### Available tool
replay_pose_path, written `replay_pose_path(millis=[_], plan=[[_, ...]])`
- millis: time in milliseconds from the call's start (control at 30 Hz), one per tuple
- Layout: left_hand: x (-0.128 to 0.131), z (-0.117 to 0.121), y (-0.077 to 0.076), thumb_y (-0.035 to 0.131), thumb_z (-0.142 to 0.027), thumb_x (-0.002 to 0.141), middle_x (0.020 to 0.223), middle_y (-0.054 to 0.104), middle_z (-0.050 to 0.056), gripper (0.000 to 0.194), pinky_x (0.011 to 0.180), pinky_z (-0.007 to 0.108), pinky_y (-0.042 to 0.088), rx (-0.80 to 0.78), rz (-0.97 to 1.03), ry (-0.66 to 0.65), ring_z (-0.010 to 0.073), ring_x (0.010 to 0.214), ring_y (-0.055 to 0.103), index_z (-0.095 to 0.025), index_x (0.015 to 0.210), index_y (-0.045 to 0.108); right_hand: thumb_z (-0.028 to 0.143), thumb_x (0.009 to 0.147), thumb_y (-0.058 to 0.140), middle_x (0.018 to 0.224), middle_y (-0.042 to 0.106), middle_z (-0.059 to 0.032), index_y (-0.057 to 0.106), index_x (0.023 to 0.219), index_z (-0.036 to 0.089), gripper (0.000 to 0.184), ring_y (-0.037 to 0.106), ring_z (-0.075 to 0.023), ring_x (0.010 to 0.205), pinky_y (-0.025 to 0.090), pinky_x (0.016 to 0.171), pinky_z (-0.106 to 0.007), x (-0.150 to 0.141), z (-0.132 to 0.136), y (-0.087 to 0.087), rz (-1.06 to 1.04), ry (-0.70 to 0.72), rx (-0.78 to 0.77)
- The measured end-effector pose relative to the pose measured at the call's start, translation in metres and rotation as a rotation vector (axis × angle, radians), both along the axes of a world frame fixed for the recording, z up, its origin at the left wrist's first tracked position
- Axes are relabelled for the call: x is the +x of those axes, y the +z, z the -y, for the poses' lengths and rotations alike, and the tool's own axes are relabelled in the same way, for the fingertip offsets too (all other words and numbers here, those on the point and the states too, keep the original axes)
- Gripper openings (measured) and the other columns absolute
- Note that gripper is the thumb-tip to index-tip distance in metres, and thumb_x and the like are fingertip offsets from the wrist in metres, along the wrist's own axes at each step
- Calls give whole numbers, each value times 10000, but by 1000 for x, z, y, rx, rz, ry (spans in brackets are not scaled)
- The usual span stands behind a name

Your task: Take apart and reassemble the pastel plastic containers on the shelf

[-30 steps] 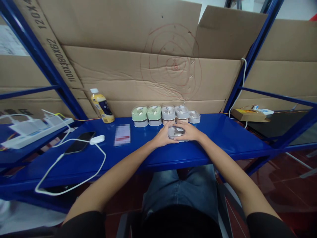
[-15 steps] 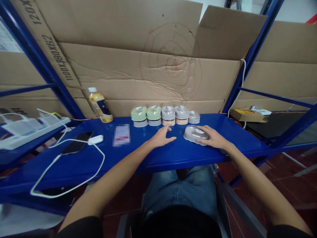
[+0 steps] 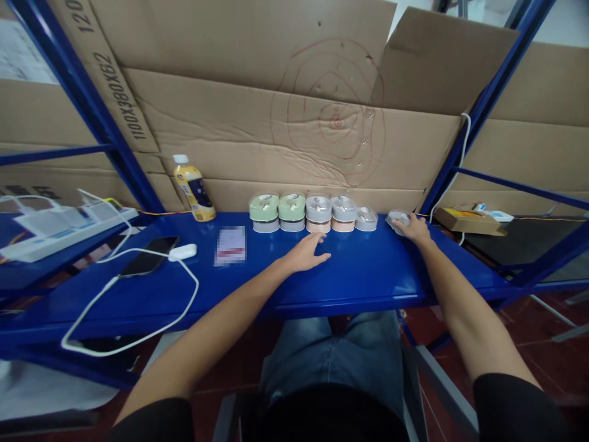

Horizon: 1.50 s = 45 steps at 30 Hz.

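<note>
My right hand [image 3: 416,230] grips a clear plastic case [image 3: 396,221] at the back right of the blue table, its fingers covering part of the case. Left of it, by the cardboard, several similar cases stand in a row. Two stacks have a green case on top, such as the green case [image 3: 264,209]; two more have a grey case [image 3: 318,209] over a peach one. A single grey case [image 3: 367,219] ends the row. My left hand [image 3: 306,253] hovers over or rests on the table in front of the row, fingers apart, holding nothing.
A yellow bottle [image 3: 196,190] stands at the back left. Before it lie a blurred card [image 3: 230,245], a phone [image 3: 150,256] and a looping white cable [image 3: 196,294]. A power strip [image 3: 69,236] is far left, a cardboard box [image 3: 467,221] right, and blue posts flank the table.
My right hand has carried the clear case from the table's middle right to the back right, beyond the row's end. My left hand stays in nearly the same place; the view has shifted slightly.
</note>
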State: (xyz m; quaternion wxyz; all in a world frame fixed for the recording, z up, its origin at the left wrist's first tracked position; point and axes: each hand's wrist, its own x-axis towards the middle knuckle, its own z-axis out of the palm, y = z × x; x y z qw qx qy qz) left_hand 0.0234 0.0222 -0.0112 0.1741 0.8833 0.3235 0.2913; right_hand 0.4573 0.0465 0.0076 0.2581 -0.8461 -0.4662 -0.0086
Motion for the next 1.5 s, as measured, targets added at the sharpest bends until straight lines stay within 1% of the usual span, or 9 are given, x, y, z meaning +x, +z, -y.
replay_pose_path(millis=[300,467,633,900,1033,1133,1300,1400,1500], plan=[[-1,1,2,682,-415,896,1314,632,182,513,1077,491,520,-1,-58,-7,325,1227,642,-141,1319,579,543,969,463,1500,502,-268,430,1543,116,717,519,-391,1387,436,1128,-527,-31,-36,-12,-41,98,152],[-1,1,3,689,-417,888,1305,634,170,491,1072,497,517,2,-54,-15,328,1229,633,-164,1298,595,508,974,433,1634,358,-263,466,1511,80,687,372,-406,1499,343,1198,-559,-57,-21,1,326,282,294],[-2,0,1,697,-404,887,1295,632,160,458,1092,491,500,16,-62,-19,319,1228,627,-173,1273,606,519,944,504,1648,397,-198,462,1526,118,708,358,-383,1521,320,1230,-528,-103,-16,4,567,579,36],[-2,-3,-1,700,-421,883,1289,629,155,438,1097,494,496,13,-57,-27,323,1232,626,-171,1235,624,621,904,587,1472,544,-229,563,1367,147,663,500,-416,1384,425,1148,-537,-120,40,8,487,586,11],[-1,-2,1,694,-444,889,1291,630,141,473,1102,497,499,0,-69,-23,322,1248,623,-181,1273,609,793,864,542,1392,580,-261,571,1331,162,786,603,-440,1255,517,1017,-539,-122,66,20,358,345,56],[-2,1,2,748,-512,852,1340,624,152,621,1109,506,499,-31,-20,-25,330,1271,615,-190,1351,564,813,808,605,1347,632,-262,527,1401,162,884,648,-446,1209,548,959,-536,-123,63,26,240,270,-88],[-3,3,2,884,-621,675,1426,575,192,1074,1110,523,501,-109,87,-26,360,1311,595,-184,1521,387,707,752,755,1345,678,-212,551,1416,170,878,666,-412,1212,533,1006,-515,-145,55,27,126,693,-44],[-2,3,3,936,-573,615,1523,500,206,1192,1152,539,458,-112,149,-68,375,1385,535,-201,1563,317,637,719,820,1328,704,-145,590,1379,210,820,689,-363,1175,541,1004,-482,-175,60,28,46,1037,89],[-3,5,8,963,-506,598,1568,464,201,1234,1190,549,409,-89,211,-141,379,1435,486,-219,1590,287,564,714,852,1320,714,-97,589,1380,238,787,686,-323,1182,526,1038,-463,-200,61,32,-53,1197,254]])
